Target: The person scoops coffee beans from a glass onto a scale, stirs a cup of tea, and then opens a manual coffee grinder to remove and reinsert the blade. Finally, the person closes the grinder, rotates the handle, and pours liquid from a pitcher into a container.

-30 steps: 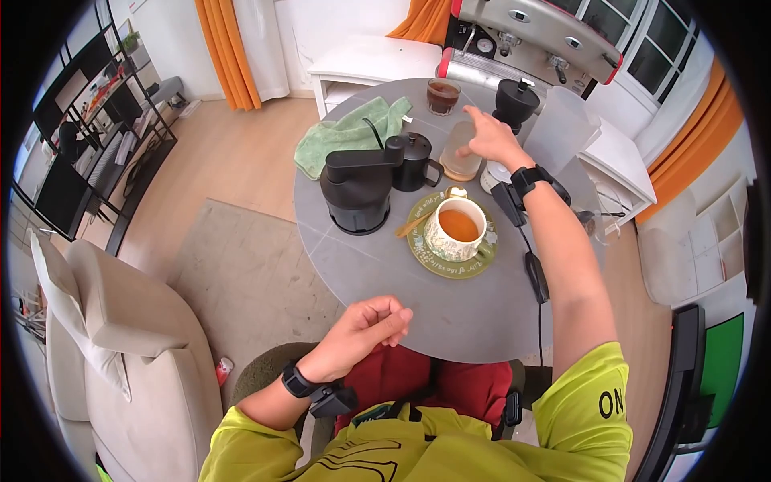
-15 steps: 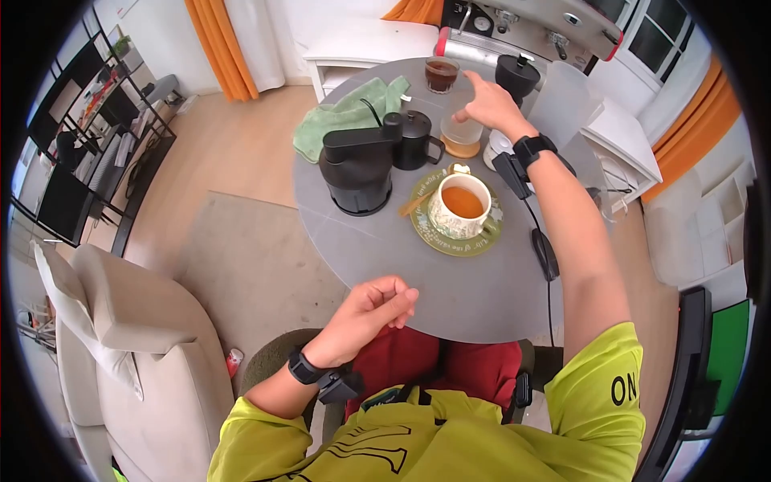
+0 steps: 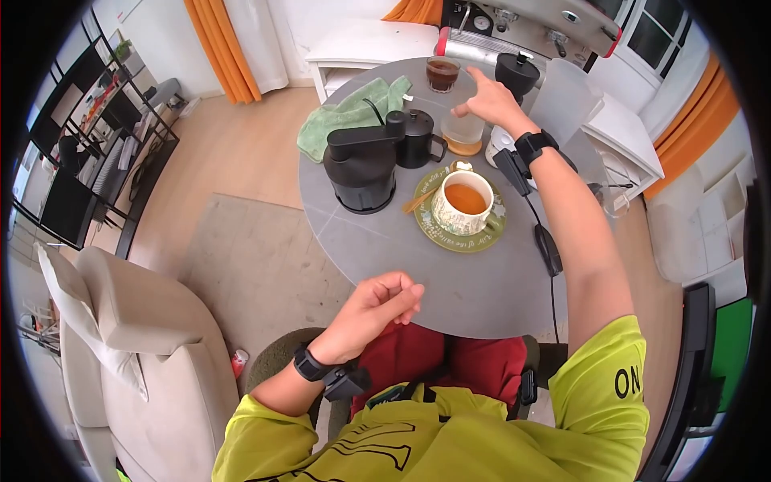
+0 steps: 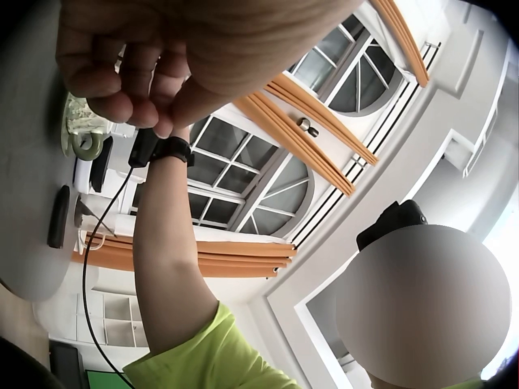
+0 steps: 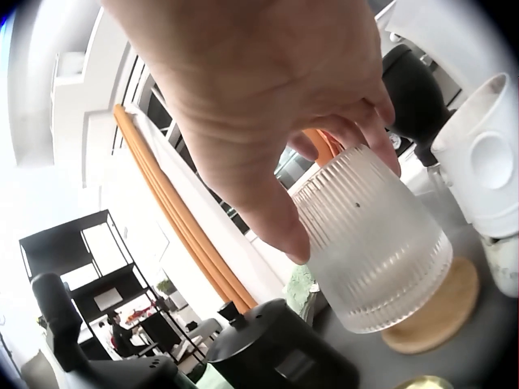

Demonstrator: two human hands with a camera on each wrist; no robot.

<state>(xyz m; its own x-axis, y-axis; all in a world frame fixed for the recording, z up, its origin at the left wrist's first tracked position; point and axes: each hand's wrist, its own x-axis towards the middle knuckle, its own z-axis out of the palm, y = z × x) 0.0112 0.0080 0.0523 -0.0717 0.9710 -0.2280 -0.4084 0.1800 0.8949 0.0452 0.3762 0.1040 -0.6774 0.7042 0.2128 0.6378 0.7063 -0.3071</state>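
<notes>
my right hand (image 3: 487,102) has its fingers and thumb round the rim of the ribbed glass (image 5: 369,243), upright on its wooden coaster (image 5: 428,315) at the table's (image 3: 482,289) far side. left hand (image 3: 377,309) sits loosely curled near me, holding nothing. since a second ago, my fingers have closed down onto the rim.

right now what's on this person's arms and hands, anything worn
Both hands are bare. Each wrist carries a black watch-like band with a small black camera unit: left wrist, right wrist. A thin black cable runs along the right forearm. Short yellow-green sleeves, black lettering on the right.
</notes>
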